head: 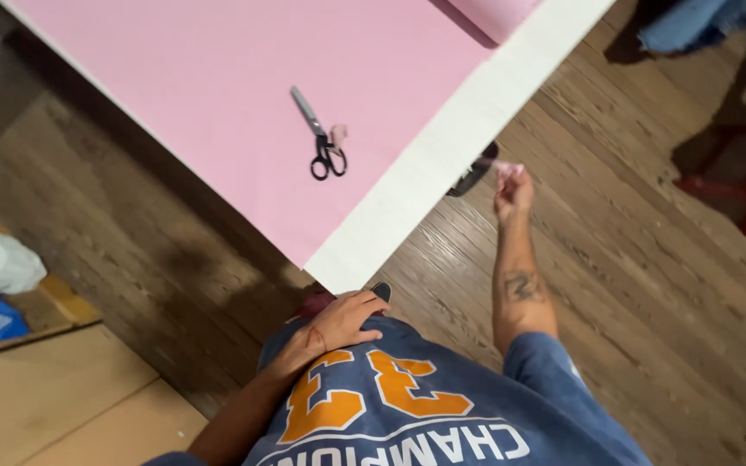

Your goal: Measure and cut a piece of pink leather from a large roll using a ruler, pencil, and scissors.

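I am seeing the right hand [513,183] pinching a small pink scrap out over the brown wooden floor [649,302]. The left hand [338,321] is resting loosely curled at the waist. Black-handled metal scissors [321,138] are lying on the pink sheet [218,95] covering the white desk [442,155].

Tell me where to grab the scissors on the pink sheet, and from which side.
Take the scissors by the black loop handles, which lie at the end nearer the person. The closed blades point away toward the far side of the pink sheet. Coming from the table's white edge probably suits, with the right hand the closer of the hands.
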